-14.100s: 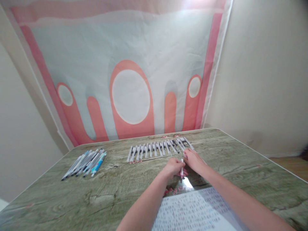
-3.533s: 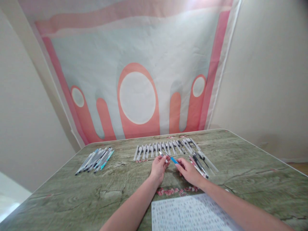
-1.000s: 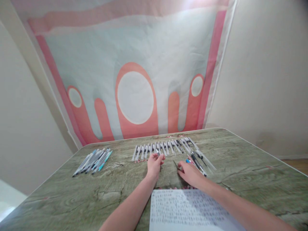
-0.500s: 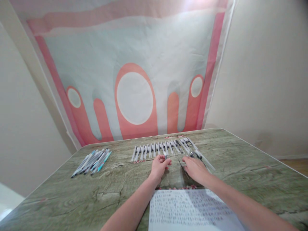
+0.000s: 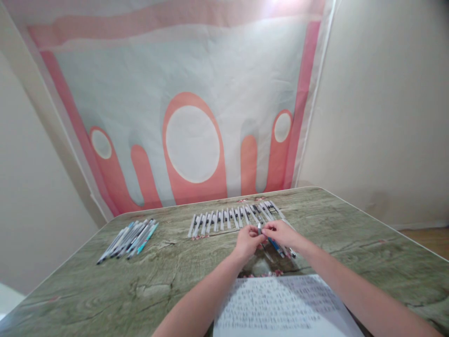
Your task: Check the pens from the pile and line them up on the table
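My left hand (image 5: 248,241) is closed, its fingertips pinching a pale, slim pen (image 5: 259,227), of which only a short upper bit shows. From the other side my right hand (image 5: 282,234) meets it, thumb and finger pressed together at the same pen. What lies inside the fingers is hidden. Under and beside my right hand are several loose pens (image 5: 276,247), one blue, partly covered by it. Just beyond my hands runs a row of white pen tubes with dark parts (image 5: 220,220), laid side by side.
A pile of capped pens (image 5: 129,241), one turquoise, lies on the left of the wood-patterned table (image 5: 147,285). Near my forearms rests a sheet of handwritten paper (image 5: 277,304). A printed cloth (image 5: 196,61) hangs behind the table's far edge.
My left hand has moved right and my right hand slightly left, so their fingertips now meet at the pen. The blue pen has come into view below my right hand.
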`<control>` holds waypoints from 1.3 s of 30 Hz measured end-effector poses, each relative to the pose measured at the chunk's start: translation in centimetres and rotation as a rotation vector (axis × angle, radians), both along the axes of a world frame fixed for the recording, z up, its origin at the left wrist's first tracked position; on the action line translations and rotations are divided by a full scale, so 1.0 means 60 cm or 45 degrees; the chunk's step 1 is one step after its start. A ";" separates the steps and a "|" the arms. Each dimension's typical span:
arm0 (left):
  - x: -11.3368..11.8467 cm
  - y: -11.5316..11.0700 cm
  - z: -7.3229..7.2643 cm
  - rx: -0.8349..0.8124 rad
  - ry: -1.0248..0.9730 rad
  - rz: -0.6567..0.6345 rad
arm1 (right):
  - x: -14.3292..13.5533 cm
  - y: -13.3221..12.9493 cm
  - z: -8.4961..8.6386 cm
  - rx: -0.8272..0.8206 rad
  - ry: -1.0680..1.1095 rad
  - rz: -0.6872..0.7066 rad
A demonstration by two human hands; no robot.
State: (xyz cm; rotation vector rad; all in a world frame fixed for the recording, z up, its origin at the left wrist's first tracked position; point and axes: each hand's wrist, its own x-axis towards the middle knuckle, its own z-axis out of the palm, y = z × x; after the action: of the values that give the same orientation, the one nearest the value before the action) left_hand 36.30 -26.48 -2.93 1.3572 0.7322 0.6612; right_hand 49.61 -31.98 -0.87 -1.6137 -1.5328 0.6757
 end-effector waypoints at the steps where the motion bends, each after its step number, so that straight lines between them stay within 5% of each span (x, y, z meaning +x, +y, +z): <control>1: 0.004 0.002 -0.004 0.010 0.003 0.017 | 0.003 0.002 -0.001 0.014 0.016 -0.037; 7: 0.016 0.020 -0.024 0.372 0.113 0.221 | 0.025 0.019 -0.016 0.155 -0.143 -0.254; 12: 0.015 0.030 -0.030 0.586 0.216 0.239 | 0.022 0.026 -0.031 0.185 -0.253 -0.303; 25: -0.007 0.049 -0.032 0.478 0.248 0.349 | -0.002 0.017 -0.037 0.086 -0.596 -0.261; 29: -0.006 0.051 -0.041 0.527 0.231 0.334 | 0.000 0.018 -0.032 0.176 -0.499 -0.272; 39: -0.006 0.036 -0.030 0.348 -0.036 0.282 | -0.009 0.019 -0.027 0.146 -0.098 0.017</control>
State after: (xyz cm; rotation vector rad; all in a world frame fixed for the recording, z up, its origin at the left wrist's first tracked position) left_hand 35.92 -24.33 -4.71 1.5237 0.7979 0.9824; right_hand 49.09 -30.87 -2.46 -1.5602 -1.6089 0.5284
